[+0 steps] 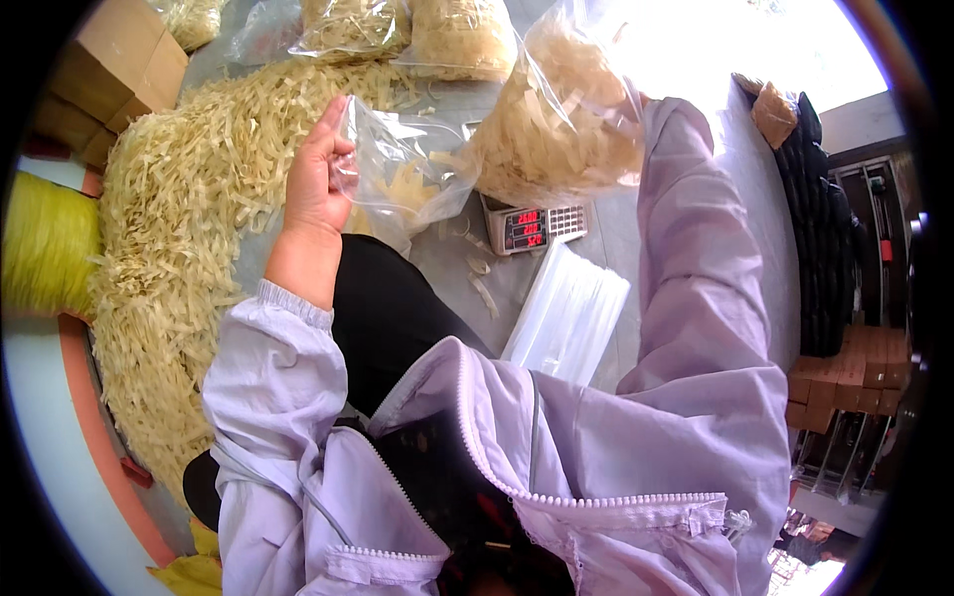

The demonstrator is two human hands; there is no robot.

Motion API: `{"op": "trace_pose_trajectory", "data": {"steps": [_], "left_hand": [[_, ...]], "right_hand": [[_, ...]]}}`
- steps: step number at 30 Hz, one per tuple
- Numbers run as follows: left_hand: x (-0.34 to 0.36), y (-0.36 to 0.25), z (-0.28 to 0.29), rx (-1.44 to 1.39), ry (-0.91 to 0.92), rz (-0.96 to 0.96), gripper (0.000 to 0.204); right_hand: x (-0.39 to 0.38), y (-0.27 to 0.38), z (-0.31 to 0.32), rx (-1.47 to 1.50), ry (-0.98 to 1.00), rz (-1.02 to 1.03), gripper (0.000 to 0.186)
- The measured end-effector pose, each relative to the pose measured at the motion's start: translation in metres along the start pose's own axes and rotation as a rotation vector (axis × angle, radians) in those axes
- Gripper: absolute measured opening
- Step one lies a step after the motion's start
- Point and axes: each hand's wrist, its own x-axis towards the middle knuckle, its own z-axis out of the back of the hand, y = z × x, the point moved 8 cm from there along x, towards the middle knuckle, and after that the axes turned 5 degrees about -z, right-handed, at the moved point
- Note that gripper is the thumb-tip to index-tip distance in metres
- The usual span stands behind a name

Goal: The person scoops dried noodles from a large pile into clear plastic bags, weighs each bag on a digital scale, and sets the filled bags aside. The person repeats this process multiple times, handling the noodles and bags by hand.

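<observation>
My left hand (320, 171) is closed on the edge of a clear plastic bag (402, 149), with a few pale yellow strips visible in or through its lower part. To its right stands a fuller clear bag of pale, dried-looking flat strips (561, 119), at or on a digital scale (537, 226) with a lit red display. My right arm reaches to the far side of that fuller bag. Only a sliver of my right hand (647, 99) shows beyond the lilac cuff; its fingers are hidden, so its grip cannot be made out.
A wide heap of loose strips (169, 248) covers the floor at my left. Filled bags (457, 40) stand at the back. A stack of flat clear bags (571, 313) lies before the scale. Cardboard boxes (119, 60), a yellow bundle (50, 243) and a dark padded item (815, 219) border the area.
</observation>
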Motion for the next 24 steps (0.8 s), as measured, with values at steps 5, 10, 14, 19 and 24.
{"op": "trace_pose_trajectory", "data": {"steps": [5,10,14,19,24], "left_hand": [[0.001,0.002,-0.004,0.020,0.033,0.021,0.063],[-0.002,0.006,-0.013,0.034,0.021,0.057,0.064],[0.001,0.009,-0.008,0.018,-0.014,0.081,0.062],[-0.002,0.007,-0.011,0.064,-0.028,0.064,0.061],[0.002,0.007,-0.010,0.036,-0.001,0.051,0.063]], "right_hand": [[0.024,-0.004,-0.018,-0.007,-0.036,-0.053,0.051],[0.033,-0.019,-0.031,-0.012,-0.080,-0.111,0.059],[0.044,-0.013,-0.030,0.008,-0.111,-0.117,0.066],[0.043,-0.015,-0.029,0.066,-0.149,-0.139,0.074],[0.049,-0.034,-0.005,0.365,-0.190,-0.132,0.083]]}}
